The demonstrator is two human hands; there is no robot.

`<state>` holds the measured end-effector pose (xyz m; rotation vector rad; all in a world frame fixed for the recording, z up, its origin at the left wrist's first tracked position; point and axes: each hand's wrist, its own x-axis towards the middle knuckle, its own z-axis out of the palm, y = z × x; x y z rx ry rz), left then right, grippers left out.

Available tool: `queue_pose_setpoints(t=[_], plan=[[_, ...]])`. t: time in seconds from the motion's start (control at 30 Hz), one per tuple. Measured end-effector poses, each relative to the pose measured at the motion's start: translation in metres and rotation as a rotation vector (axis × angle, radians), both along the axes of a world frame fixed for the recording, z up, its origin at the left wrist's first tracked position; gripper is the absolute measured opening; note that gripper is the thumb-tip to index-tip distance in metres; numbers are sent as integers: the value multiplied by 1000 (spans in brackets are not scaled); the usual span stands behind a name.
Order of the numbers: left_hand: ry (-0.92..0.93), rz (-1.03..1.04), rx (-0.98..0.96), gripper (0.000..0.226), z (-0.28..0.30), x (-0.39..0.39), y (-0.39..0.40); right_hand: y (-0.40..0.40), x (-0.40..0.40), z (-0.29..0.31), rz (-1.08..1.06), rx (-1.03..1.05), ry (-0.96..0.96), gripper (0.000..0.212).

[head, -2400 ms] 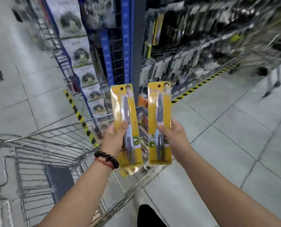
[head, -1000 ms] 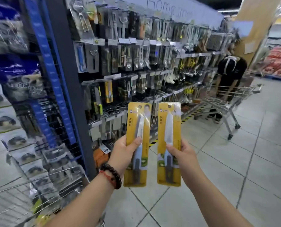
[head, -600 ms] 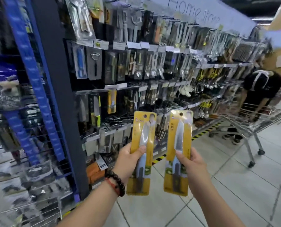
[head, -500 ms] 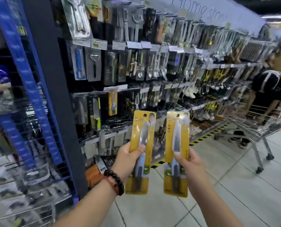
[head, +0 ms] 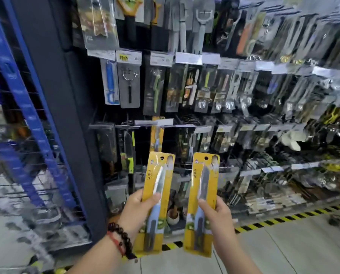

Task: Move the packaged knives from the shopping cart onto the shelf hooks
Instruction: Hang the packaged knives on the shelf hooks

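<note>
The left hand [head: 134, 209] holds one yellow knife pack [head: 156, 202] by its lower half, thumb pressed on the front and fingers curled behind. The right hand [head: 214, 216] holds a second yellow knife pack [head: 201, 204] the same way. Both packs stand upright, side by side but apart, down at about 6 o'clock. Each one has a small hang hole at the top and a knife under clear plastic, blade up. On the left wrist sit a dark bead bracelet [head: 120, 237] and a red string.

Straight above the left pack, a little toward 12 o'clock, another yellow pack [head: 156, 135] like it hangs on the shelf under a white price tag [head: 155, 122]. The top of the left pack is just below it, not touching.

The hook wall [head: 224, 95] is very full. At 12 o'clock hang peelers and tools in grey packs. At 11 o'clock there is a blue tool pack [head: 111, 84] beside a grey peeler pack [head: 130, 84]. At 9 o'clock, next to the hanging yellow pack, is a knife with a green handle [head: 128, 153]. Packs and bare hooks crowd the space around it. Out toward 2 and 3 o'clock the rows go on, but they are blurry, so those might be spoons and ladles.

A dark shelf post [head: 62, 115] stands at 10 o'clock, with a blue wire rack [head: 26, 115] past it. A yellow and black stripe [head: 283, 219] runs along the floor at 4 o'clock.
</note>
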<state>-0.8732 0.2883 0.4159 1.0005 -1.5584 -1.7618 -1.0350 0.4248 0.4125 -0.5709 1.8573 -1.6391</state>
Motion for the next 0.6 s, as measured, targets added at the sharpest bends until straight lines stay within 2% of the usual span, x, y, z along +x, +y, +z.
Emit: queue_pose_setpoints(t=[0.13, 0.23, 0.3, 0.43, 0.6], plan=[[-31, 108, 49, 20, -12, -15, -26, -55, -27, -11, 97, 29, -24, 25], [-39, 190, 108, 18, -24, -24, -54, -105, -42, -20, 211, 45, -13, 17], [-40, 232, 146, 17, -33, -30, -76, -141, -52, -32, 275, 61, -6, 19], [-28, 255, 208, 17, -55, -43, -125, -211, -68, -51, 344, 60, -21, 12], [-46, 283, 233, 34, -76, -56, -171, -287, -84, -69, 449, 109, 49, 16]])
